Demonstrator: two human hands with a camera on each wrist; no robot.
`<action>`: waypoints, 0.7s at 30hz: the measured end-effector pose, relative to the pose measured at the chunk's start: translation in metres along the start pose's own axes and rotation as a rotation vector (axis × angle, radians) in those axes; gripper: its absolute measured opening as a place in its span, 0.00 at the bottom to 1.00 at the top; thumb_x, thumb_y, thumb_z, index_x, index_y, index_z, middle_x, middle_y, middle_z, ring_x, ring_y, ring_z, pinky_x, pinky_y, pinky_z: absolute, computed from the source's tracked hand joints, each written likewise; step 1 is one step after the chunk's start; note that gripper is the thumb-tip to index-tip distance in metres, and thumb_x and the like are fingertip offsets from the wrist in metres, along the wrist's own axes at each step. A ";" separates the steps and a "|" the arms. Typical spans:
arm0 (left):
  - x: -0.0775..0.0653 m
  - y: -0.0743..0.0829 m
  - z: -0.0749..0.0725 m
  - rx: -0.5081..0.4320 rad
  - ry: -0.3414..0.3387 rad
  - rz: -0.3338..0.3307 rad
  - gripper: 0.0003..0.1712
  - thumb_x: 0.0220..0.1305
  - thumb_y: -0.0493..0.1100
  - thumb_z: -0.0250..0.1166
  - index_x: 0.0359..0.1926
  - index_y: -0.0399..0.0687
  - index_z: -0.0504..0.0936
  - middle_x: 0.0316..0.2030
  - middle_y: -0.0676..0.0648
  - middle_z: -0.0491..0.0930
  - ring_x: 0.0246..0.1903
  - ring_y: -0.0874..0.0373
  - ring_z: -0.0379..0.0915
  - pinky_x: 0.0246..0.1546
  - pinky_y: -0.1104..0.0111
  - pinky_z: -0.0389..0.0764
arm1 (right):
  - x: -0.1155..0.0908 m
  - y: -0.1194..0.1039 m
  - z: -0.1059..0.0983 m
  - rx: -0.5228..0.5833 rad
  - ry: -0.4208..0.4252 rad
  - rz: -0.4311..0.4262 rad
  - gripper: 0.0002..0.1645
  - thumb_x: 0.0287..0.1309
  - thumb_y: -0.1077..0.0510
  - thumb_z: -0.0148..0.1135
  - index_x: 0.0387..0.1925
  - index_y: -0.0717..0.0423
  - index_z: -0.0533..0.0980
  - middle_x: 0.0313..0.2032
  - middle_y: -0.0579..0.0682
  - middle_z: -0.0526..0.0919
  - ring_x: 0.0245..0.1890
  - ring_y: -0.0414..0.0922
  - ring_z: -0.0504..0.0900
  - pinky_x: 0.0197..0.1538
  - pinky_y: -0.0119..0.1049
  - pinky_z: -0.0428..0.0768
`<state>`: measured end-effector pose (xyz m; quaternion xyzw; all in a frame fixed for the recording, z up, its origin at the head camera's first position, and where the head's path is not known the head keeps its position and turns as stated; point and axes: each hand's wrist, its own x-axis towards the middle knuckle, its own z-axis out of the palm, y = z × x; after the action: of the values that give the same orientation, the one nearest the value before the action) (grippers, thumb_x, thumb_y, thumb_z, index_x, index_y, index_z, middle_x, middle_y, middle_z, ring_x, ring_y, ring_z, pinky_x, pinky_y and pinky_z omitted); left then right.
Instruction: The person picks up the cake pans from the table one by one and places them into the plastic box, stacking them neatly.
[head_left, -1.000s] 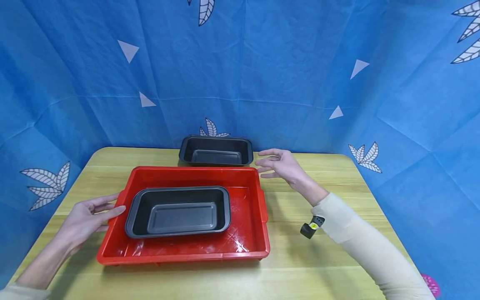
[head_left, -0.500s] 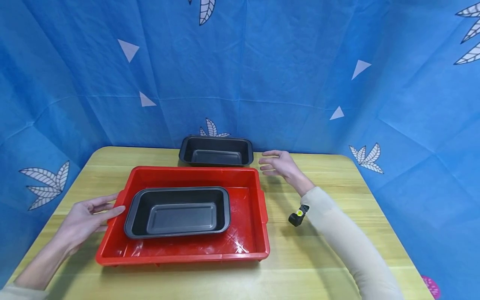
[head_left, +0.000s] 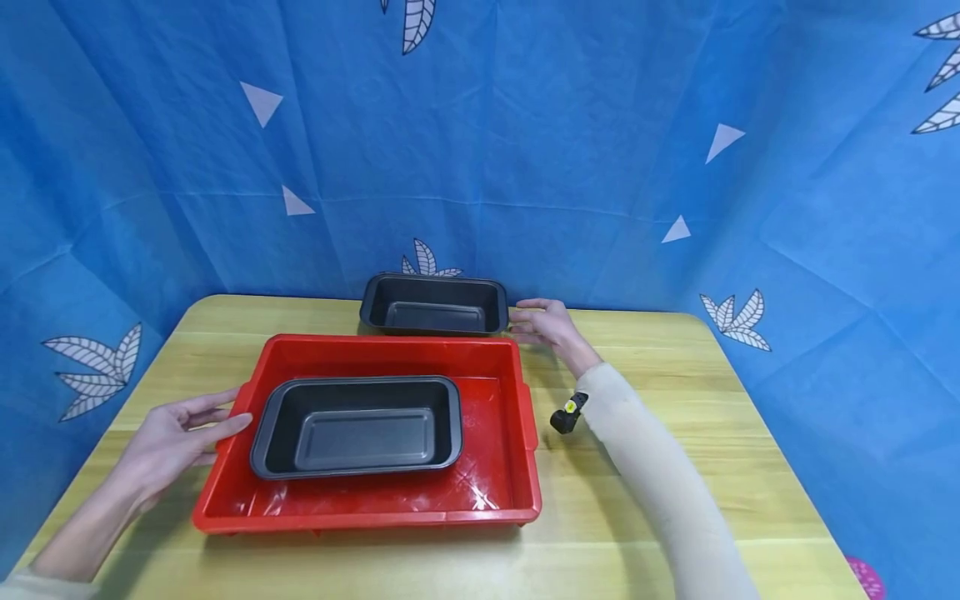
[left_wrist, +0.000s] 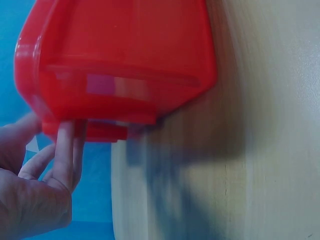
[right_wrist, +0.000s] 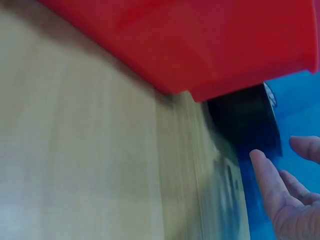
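My left hand grips the left end of a red plastic tray, thumb over the rim and fingers at the handle outside. The left wrist view shows those fingers under the tray's lip. Inside the tray lies a dark loaf pan, towards its left side. A second dark loaf pan stands behind the tray at the table's back edge. My right hand is beside that pan's right end, fingers spread; the right wrist view shows a small gap between its fingertips and the pan.
Both pans and the tray share a light wooden table. A blue patterned cloth hangs right behind the table and along its sides. The tray's right wall lies close to my right forearm.
My right hand draws in to the right end of the back loaf pan, and its forearm swings left. The left hand, tray and both pans stay in place.
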<state>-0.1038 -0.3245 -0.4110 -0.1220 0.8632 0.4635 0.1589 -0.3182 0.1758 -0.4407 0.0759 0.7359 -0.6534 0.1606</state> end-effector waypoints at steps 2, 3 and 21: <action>0.001 0.000 0.000 -0.004 -0.003 -0.001 0.51 0.74 0.62 0.64 0.83 0.40 0.55 0.71 0.24 0.67 0.43 0.66 0.82 0.44 0.66 0.92 | 0.006 0.001 -0.001 0.007 0.006 -0.006 0.32 0.73 0.63 0.62 0.74 0.65 0.68 0.66 0.68 0.81 0.46 0.50 0.93 0.60 0.47 0.86; 0.001 0.000 0.000 -0.004 -0.004 -0.001 0.51 0.74 0.63 0.64 0.83 0.40 0.55 0.71 0.24 0.67 0.43 0.66 0.82 0.44 0.66 0.92 | 0.009 0.001 -0.001 0.008 0.006 -0.008 0.32 0.73 0.63 0.61 0.74 0.66 0.68 0.66 0.68 0.80 0.45 0.49 0.92 0.61 0.47 0.85; 0.001 -0.001 0.000 -0.016 -0.005 -0.011 0.50 0.74 0.62 0.64 0.82 0.40 0.55 0.71 0.24 0.68 0.42 0.67 0.83 0.43 0.67 0.92 | 0.032 -0.002 0.017 -0.009 0.031 0.012 0.34 0.71 0.57 0.67 0.73 0.64 0.70 0.61 0.63 0.81 0.31 0.40 0.87 0.41 0.36 0.92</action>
<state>-0.1048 -0.3249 -0.4125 -0.1269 0.8584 0.4696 0.1627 -0.3469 0.1559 -0.4509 0.0898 0.7408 -0.6478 0.1532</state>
